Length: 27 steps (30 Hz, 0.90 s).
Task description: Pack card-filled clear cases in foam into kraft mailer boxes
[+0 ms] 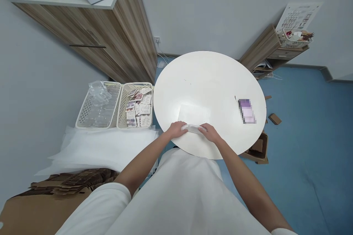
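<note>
roll: white, at the near edge of the table, a thin sheet flat just beyond it, can't tell if they're joined
left hand: pinching the roll's left end
right hand: pinching its right end, hands apart
rolling: seems to be the step in hand imo, next move calls for even, gentle pressure at both ends
baskets: left, with clear plastic and cards, white stack nearer
purple thing: blurred, table's right side, not really in the way

The white bundle looks smooth, the tabletop glossy, the baskets plastic, the cabinet wood-grained.
</note>
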Tool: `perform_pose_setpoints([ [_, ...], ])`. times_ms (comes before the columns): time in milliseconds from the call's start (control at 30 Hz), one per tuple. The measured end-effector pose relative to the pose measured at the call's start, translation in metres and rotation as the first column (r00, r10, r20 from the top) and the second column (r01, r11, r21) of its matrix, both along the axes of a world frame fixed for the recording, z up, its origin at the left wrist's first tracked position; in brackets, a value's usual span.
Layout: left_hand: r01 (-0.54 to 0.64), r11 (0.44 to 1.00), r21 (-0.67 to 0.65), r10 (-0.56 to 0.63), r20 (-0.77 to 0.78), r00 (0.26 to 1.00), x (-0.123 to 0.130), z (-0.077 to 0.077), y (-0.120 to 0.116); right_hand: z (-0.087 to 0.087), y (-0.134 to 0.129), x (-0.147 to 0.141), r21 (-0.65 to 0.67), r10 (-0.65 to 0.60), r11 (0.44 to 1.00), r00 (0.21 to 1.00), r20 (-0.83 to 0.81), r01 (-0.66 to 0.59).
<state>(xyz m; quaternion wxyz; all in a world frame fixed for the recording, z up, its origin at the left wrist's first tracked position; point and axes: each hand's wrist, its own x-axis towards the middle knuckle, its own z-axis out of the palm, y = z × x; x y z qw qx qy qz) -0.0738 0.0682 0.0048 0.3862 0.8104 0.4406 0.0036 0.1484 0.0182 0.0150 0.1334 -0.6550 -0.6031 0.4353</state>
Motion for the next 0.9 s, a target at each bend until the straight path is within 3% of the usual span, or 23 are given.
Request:
perform_pose_setpoints([
  [233,-0.246,0.969,-0.019,0.245,-0.071,0.967,-0.002,-0.014,0.019,-0.015,0.018,0.008,-0.048,-0.185,0.982,0.983,0.001,0.185],
  [467,-0.338,0.941,0.013,0.33,-0.246,0.911,0.0,-0.017,0.02,-0.033,0.025,0.015,0.016,-0.437,0.899,0.899,0.01,0.437],
  [533,-0.347,0.935,0.075,0.355,-0.261,0.898,0.0,-0.015,0.016,-0.035,0.021,0.017,0.055,-0.511,0.859,0.86,0.011,0.509],
  [633,-0.345,0.898,0.273,0.403,-0.196,0.894,0.003,-0.009,0.006,-0.037,0.005,0.013,0.121,-0.632,0.769,0.775,0.003,0.627],
  [733,-0.189,0.892,0.411,0.258,-0.119,0.959,0.012,-0.006,-0.007,-0.039,-0.019,0.001,0.053,-0.713,0.699,0.701,-0.023,0.713],
  [833,0.029,0.911,0.411,0.025,-0.125,0.992,0.023,-0.009,-0.02,-0.04,-0.038,-0.013,-0.104,-0.752,0.659,0.653,-0.088,0.745],
  [900,0.077,0.918,0.388,-0.02,-0.149,0.989,0.029,-0.013,-0.026,-0.039,-0.042,-0.02,-0.185,-0.774,0.633,0.618,-0.141,0.751],
])
